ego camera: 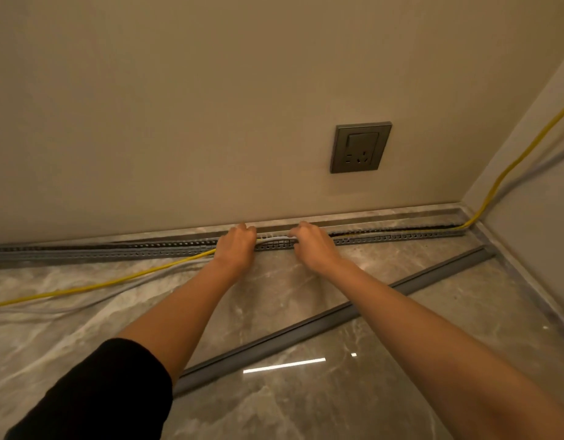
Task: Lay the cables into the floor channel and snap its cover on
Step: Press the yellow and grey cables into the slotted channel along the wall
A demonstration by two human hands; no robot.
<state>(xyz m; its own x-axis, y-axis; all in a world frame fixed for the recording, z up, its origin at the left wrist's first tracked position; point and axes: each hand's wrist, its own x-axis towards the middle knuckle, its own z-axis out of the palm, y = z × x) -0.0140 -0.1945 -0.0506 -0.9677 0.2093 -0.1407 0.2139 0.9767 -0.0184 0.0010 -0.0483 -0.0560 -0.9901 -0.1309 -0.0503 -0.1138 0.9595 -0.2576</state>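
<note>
A grey perforated floor channel [401, 238] runs along the foot of the wall from left to right. My left hand [236, 246] and my right hand [312, 244] rest on it side by side, fingers curled over a pale grey cable [275, 238] that shows between them. A yellow cable [99, 284] comes across the floor from the left, passes under my left hand, leaves the channel at the right corner and climbs the side wall. The loose grey cover strip [306, 325] lies diagonally on the floor under my right forearm.
A grey wall socket [360, 147] sits above the channel, right of my hands. The floor is glossy marble tile [337, 401]. A second pale cable [84, 308] trails on the floor beside the yellow one. The side wall closes the corner at right.
</note>
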